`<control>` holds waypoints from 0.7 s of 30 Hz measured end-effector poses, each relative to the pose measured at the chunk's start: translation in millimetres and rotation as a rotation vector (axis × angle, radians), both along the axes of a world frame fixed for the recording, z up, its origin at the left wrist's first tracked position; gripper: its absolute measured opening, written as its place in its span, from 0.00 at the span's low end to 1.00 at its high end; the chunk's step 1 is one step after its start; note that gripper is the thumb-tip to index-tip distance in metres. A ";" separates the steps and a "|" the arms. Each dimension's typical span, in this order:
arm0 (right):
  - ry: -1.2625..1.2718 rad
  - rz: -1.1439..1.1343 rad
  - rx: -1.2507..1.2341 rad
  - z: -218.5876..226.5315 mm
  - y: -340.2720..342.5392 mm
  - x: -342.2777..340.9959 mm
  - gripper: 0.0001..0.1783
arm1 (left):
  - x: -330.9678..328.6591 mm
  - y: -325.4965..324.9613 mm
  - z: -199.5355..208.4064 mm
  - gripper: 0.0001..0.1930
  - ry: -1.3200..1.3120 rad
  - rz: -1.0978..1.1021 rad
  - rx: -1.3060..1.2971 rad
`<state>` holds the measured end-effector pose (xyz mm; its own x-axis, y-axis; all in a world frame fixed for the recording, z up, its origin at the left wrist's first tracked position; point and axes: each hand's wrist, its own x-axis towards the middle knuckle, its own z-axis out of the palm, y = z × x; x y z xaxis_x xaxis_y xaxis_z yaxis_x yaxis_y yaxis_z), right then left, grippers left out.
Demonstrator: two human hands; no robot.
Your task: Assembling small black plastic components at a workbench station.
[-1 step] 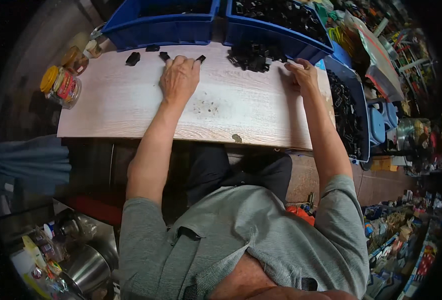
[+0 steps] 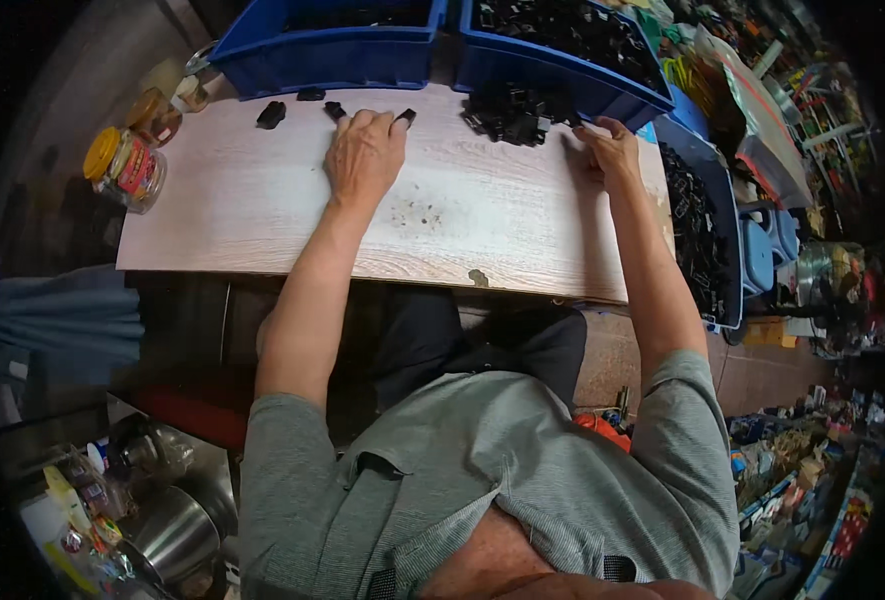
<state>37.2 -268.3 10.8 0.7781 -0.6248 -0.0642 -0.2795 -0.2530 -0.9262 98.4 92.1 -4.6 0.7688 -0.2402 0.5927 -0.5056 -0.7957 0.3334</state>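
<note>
The view of the table (image 2: 252, 205) has shifted slightly.

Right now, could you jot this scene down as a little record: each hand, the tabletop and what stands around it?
Left hand: the left hand is between a left black piece and a right black piece; grip unclear
Right hand: the right hand is at the right edge of the black pile; grip unclear
Tabletop: pale table, yellow-lidded jar at left
Behind: left blue bin, right blue bin
Right side: blue crate of black parts
</note>
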 end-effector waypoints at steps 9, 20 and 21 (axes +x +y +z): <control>-0.007 0.031 -0.147 -20.2 -13.8 22.9 0.21 | 1.6 -3.3 -2.9 0.12 -0.051 -0.117 -0.038; 0.208 0.070 0.042 22.1 45.0 -52.1 0.21 | 1.2 0.4 -2.6 0.11 -0.001 -0.142 -0.130; 0.245 0.093 0.014 22.8 50.9 -57.3 0.23 | -0.3 -0.1 -2.5 0.12 0.033 -0.142 -0.144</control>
